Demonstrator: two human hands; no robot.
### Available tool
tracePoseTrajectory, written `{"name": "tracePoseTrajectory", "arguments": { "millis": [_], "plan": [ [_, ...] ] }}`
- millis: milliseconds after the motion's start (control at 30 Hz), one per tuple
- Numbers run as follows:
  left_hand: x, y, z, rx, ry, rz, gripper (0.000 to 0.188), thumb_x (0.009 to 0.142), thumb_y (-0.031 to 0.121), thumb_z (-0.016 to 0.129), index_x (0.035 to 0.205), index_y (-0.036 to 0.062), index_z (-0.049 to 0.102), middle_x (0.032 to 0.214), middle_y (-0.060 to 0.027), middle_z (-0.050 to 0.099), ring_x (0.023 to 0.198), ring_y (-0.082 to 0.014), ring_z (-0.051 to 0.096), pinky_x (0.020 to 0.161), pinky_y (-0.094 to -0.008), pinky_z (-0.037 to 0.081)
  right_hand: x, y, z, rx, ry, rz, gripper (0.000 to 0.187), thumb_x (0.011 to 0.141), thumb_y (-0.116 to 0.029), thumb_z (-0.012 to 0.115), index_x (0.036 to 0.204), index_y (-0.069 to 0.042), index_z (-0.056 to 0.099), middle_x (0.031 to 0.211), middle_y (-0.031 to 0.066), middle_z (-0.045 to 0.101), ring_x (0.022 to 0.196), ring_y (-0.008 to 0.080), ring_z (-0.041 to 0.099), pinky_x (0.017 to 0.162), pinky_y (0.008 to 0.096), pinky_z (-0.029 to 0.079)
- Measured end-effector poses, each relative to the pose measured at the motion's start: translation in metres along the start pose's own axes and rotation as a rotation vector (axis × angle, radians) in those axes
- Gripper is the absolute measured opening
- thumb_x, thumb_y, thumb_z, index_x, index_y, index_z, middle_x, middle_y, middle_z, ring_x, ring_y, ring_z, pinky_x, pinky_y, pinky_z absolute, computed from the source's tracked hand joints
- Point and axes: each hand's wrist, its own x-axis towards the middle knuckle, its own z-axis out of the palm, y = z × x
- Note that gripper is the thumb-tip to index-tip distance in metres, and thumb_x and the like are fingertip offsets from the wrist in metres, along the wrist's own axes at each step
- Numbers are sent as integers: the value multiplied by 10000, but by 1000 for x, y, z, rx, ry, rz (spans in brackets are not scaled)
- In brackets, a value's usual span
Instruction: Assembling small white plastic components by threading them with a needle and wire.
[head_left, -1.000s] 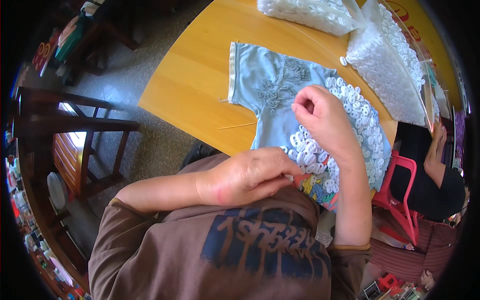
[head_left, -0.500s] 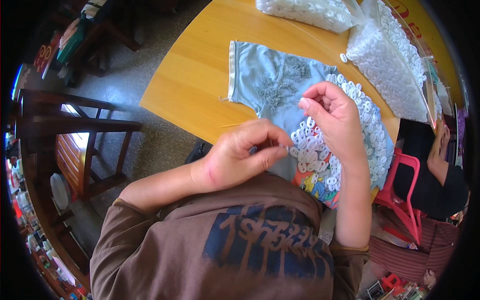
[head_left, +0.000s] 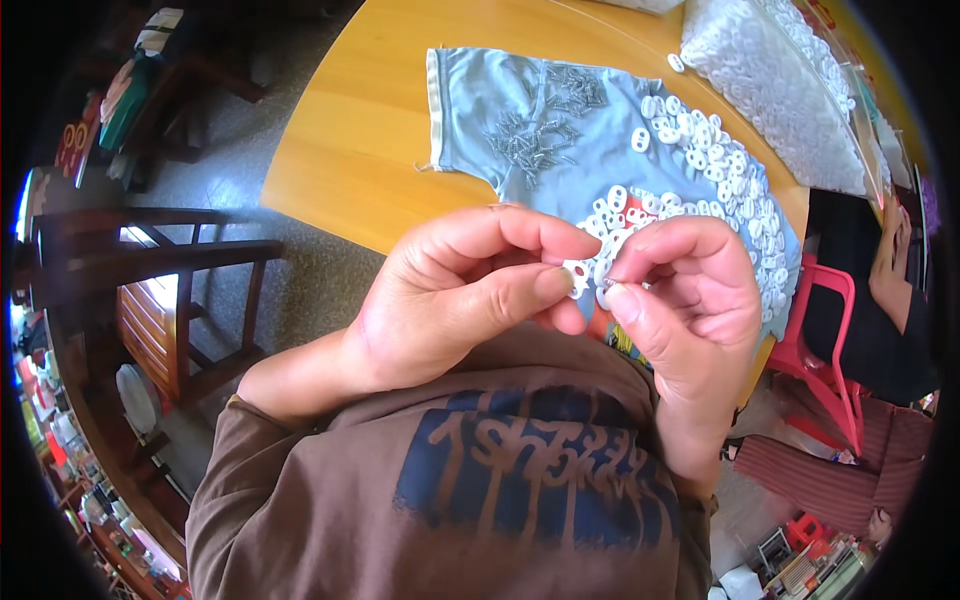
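My left hand point(head_left: 450, 290) pinches a small white oval plastic piece with holes point(head_left: 577, 277) between thumb and fingers, above the near side of the table. Close beside it, my right hand point(head_left: 695, 290) holds a tiny thin metal piece point(head_left: 612, 283) between thumb and forefinger, almost touching the white piece. Beneath them a light blue garment point(head_left: 600, 110) with a colourful print is spread out. Many loose white oval pieces point(head_left: 745, 185) lie over its right part and behind my fingers. Small grey metal pieces point(head_left: 530, 143) form two heaps on its left part.
The garment lies on a curved yellow wooden table point(head_left: 350, 130). A clear bag full of white pieces point(head_left: 765, 95) stands at its far right. To the right are a red plastic chair point(head_left: 835, 345) and another person's arm point(head_left: 890, 275). A dark wooden chair point(head_left: 165, 310) stands on the left.
My right hand has come down and left to meet my left hand, which has moved slightly right. The table and garment now appear a little higher and nearer in view.
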Motion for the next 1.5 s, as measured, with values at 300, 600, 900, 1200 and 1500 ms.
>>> {"name": "tracePoseTrajectory", "arguments": {
  "millis": [300,600,900,1200,1500],
  "plan": [
    [0,-5,2,47,-2,-3,218,862,15,526,1076,-27,541,922,-71,601,792,-107,590,734,-224,491,-8,10,-3,33,10,7,261,733,102,578,961,4,495,852,47,535,796,90,520,701,208,429],
    [0,-5,1,69,-25,-6,187,867,27,525,1045,-28,544,884,-70,607,781,-92,576,716,-212,477,-9,11,0,-1,16,46,250,730,98,582,947,6,496,831,45,542,767,86,520,679,206,420],
    [1,-8,-3,93,-14,11,178,870,37,525,1037,-16,551,885,-49,603,755,-81,570,691,-199,472,-8,12,3,-6,22,41,234,730,97,582,931,6,502,828,42,538,763,82,515,667,200,414],
    [1,-9,-2,141,1,20,176,865,40,532,1033,-8,555,887,-38,597,743,-74,569,677,-192,470,-9,10,5,-33,28,33,222,735,93,580,923,3,503,818,34,538,749,75,515,653,194,415],
    [-1,-11,-1,307,11,114,142,851,5,525,982,-8,579,899,-42,550,731,-82,577,648,-193,466,-8,16,6,-423,89,-271,194,679,111,602,823,-10,557,752,64,577,658,123,563,524,209,425]
  ]
}}
